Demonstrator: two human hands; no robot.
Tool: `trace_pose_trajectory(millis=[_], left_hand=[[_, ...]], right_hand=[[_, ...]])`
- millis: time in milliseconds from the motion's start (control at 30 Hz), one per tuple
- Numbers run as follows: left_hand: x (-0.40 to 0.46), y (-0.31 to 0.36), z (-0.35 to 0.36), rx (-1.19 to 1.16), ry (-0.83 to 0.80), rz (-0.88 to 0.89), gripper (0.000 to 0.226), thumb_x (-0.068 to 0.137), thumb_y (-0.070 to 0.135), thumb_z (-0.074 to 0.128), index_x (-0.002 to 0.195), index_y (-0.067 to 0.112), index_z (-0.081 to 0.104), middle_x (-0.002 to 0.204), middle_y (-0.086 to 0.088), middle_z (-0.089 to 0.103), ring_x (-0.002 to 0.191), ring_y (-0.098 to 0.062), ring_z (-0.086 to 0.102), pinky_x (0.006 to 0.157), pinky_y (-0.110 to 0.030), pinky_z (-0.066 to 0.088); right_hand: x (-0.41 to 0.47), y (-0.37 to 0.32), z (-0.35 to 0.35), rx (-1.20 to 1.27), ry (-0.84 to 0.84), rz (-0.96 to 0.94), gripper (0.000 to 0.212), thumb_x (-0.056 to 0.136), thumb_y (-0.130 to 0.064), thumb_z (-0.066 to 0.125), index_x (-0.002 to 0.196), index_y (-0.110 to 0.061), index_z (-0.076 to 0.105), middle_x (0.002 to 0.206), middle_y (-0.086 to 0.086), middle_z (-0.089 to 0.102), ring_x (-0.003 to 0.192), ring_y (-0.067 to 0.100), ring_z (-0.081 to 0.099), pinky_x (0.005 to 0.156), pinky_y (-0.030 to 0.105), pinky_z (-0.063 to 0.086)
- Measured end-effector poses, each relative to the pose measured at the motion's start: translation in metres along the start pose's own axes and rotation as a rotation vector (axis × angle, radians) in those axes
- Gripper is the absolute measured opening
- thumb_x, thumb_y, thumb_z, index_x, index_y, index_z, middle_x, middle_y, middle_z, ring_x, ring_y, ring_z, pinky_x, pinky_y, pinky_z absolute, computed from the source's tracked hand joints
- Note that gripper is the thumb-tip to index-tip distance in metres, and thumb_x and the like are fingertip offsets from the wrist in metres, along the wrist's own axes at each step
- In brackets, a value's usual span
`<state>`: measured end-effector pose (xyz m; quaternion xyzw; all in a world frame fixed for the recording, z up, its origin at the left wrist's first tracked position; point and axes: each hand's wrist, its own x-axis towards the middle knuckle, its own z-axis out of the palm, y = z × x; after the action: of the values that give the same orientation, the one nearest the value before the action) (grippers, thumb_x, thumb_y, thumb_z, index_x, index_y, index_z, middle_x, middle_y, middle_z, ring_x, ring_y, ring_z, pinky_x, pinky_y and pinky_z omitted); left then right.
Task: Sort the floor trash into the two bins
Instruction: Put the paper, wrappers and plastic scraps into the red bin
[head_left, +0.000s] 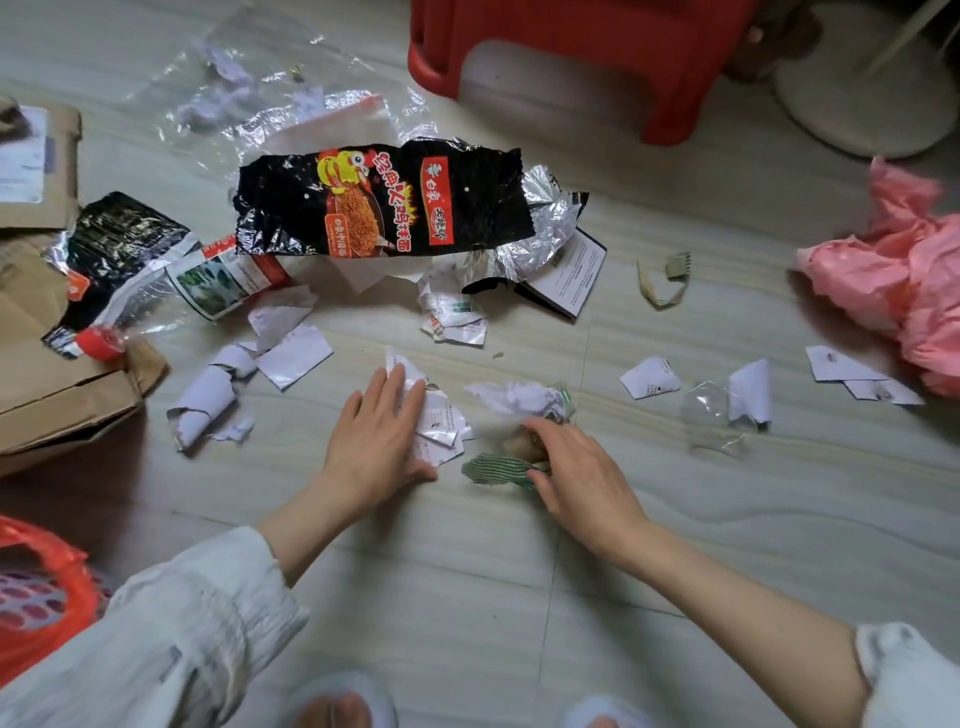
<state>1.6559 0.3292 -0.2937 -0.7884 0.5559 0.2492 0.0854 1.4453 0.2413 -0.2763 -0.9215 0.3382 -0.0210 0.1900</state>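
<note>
Down on the tiled floor (519, 597), working left to right, I have my left hand (376, 439) lying flat with straight fingers close together on the torn white paper scraps (441, 423), and I judge it best to slide them into one stack before lifting. Just right of that, my right hand (576, 470) curls its fingers around the green striped wrapper (493, 467) and a brownish scrap beside the crumpled white paper (524, 397). Gather like with like, since paper and plastic likely go separately; neither bin shows clearly.

A red plastic stool (566, 57) stands on the pale tiled floor (467, 582), beside a round white base (862, 98).
</note>
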Motion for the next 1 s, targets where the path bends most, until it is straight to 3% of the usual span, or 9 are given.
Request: trace_pose_trajectory(millis=[67, 133, 333, 533, 667, 767, 833, 933, 1000], left_hand=[[-0.005, 0.0, 0.004, 0.034, 0.083, 0.04, 0.097, 0.055, 0.052, 0.081, 0.134, 0.013, 0.04, 0.136, -0.016, 0.041, 0.126, -0.032, 0.041, 0.099, -0.039, 0.038], [-0.006, -0.002, 0.01, 0.06, 0.163, 0.051, 0.087, 0.031, 0.044, 0.09, 0.107, 0.012, 0.061, 0.096, -0.01, 0.06, 0.089, -0.031, 0.06, 0.074, -0.034, 0.05], [-0.011, -0.003, 0.012, 0.019, 0.253, 0.11, 0.055, 0.035, 0.02, 0.09, 0.083, 0.012, 0.066, 0.07, -0.006, 0.055, 0.063, -0.028, 0.057, 0.058, -0.031, 0.047], [-0.016, -0.009, 0.012, 0.008, 0.258, 0.155, 0.034, 0.043, 0.004, 0.084, 0.059, 0.015, 0.057, 0.057, -0.002, 0.05, 0.049, -0.026, 0.053, 0.049, -0.026, 0.037], [-0.015, -0.01, 0.011, -0.073, 0.246, 0.18, 0.024, 0.058, -0.002, 0.076, 0.065, 0.01, 0.057, 0.066, -0.008, 0.052, 0.056, -0.029, 0.051, 0.052, -0.027, 0.026], [-0.006, -0.009, 0.002, -0.121, 0.241, 0.209, 0.016, 0.064, -0.002, 0.068, 0.075, 0.006, 0.06, 0.087, -0.014, 0.059, 0.074, -0.034, 0.057, 0.052, -0.032, 0.035], [0.001, -0.005, -0.009, -0.125, 0.251, 0.235, 0.018, 0.068, 0.0, 0.065, 0.086, 0.003, 0.061, 0.113, -0.021, 0.058, 0.101, -0.039, 0.056, 0.066, -0.04, 0.046], [0.019, 0.004, -0.022, -0.006, 0.208, 0.306, 0.024, 0.083, 0.004, 0.049, 0.106, 0.004, 0.052, 0.153, -0.016, 0.02, 0.142, -0.033, 0.017, 0.102, -0.043, 0.034], [0.035, 0.009, -0.029, 0.105, 0.121, 0.298, 0.024, 0.086, 0.002, 0.037, 0.108, 0.006, 0.046, 0.157, -0.011, -0.005, 0.145, -0.027, -0.005, 0.114, -0.039, 0.017]], right_hand=[[0.0, 0.006, -0.005, -0.042, 0.038, -0.038, 0.058, 0.055, -0.011, 0.084, 0.107, -0.011, 0.06, 0.087, 0.0, 0.066, 0.08, 0.018, 0.058, 0.07, 0.022, 0.041], [0.002, 0.013, -0.007, -0.051, 0.052, -0.078, 0.046, 0.057, -0.009, 0.084, 0.099, -0.012, 0.064, 0.083, 0.001, 0.066, 0.077, 0.021, 0.06, 0.07, 0.023, 0.041], [0.006, 0.019, -0.005, 0.07, 0.105, -0.128, 0.014, 0.067, -0.001, 0.072, 0.076, -0.01, 0.066, 0.077, 0.006, 0.06, 0.08, 0.017, 0.044, 0.068, 0.022, 0.039], [0.011, 0.015, -0.016, -0.069, -0.099, -0.162, 0.011, 0.067, -0.009, 0.072, 0.071, -0.015, 0.064, 0.127, 0.013, 0.057, 0.126, 0.032, 0.044, 0.09, 0.041, 0.045], [0.014, 0.016, 0.0, -0.088, -0.378, -0.077, 0.014, 0.086, -0.01, 0.051, 0.095, -0.005, 0.061, 0.135, 0.012, 0.049, 0.127, 0.03, 0.043, 0.098, 0.041, 0.041], [0.008, 0.013, 0.012, -0.104, -0.365, -0.12, 0.009, 0.077, -0.002, 0.057, 0.085, -0.002, 0.06, 0.1, 0.018, 0.061, 0.093, 0.038, 0.058, 0.075, 0.045, 0.051], [0.007, 0.011, 0.012, -0.093, -0.306, -0.183, 0.011, 0.066, -0.001, 0.065, 0.072, -0.007, 0.058, 0.076, 0.012, 0.061, 0.069, 0.033, 0.06, 0.058, 0.034, 0.049], [0.009, 0.006, -0.002, -0.076, -0.168, -0.23, 0.01, 0.071, -0.013, 0.048, 0.066, -0.014, 0.056, 0.067, 0.003, 0.057, 0.06, 0.025, 0.057, 0.055, 0.026, 0.045], [0.01, 0.011, -0.006, -0.055, -0.124, -0.224, 0.018, 0.073, -0.019, 0.038, 0.069, -0.014, 0.055, 0.069, 0.002, 0.057, 0.063, 0.025, 0.057, 0.056, 0.028, 0.047]])
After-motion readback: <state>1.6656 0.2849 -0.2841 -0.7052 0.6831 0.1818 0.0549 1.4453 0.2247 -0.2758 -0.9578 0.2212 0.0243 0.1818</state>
